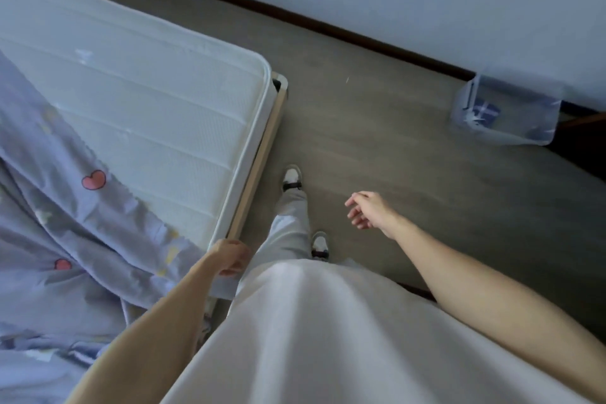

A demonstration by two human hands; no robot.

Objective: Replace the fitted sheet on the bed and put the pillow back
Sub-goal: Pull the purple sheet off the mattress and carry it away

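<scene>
Head view: left hand (231, 257) fingers grip the sheet (65, 223) edge at the bare mattress (147, 102) side, right hand (367, 210) loose, empty; best pull it taut toward the uncovered corner.

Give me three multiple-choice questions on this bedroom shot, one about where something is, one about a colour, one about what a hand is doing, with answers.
1. Where is the clear bin?
A. on the mattress
B. on the floor by the wall
C. under the bed

2. What colour are the hearts on the sheet?
A. red
B. green
C. black

3. What is the left hand doing?
A. hanging free
B. resting flat on the floor
C. gripping the sheet's edge at the mattress side

Answers: 1 B, the bin stands on the floor against the wall. 2 A, red hearts show on the blue fabric. 3 C, its fingers curl on the fabric; the right hand hangs free.
</scene>
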